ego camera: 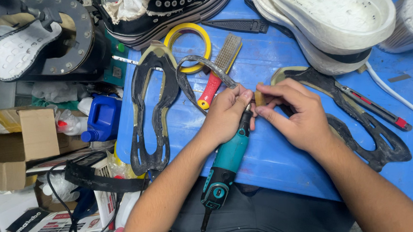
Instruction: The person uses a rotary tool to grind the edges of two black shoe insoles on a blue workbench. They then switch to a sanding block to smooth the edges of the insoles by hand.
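My left hand (225,114) is closed round a teal and black rotary tool (227,164), tip pointing up toward the fingers of the other hand. My right hand (297,117) pinches a small tan piece (259,97) right at the tool's tip. A thin grey-black rubber strip (203,64) curves across the blue table (274,159) and runs in under my left fingers. Whether the tan piece is the end of that strip is hidden by my fingers. The tool's cord drops off the front edge of the table.
Black cut-out outsoles lie at left (146,128) and at right (375,142). Behind the hands are a yellow tape roll (188,37), a red-handled wire brush (216,75), white midsoles (333,17), a black sneaker (163,10) and a utility knife (375,108). A blue bottle (104,117) and cardboard boxes (24,139) stand left.
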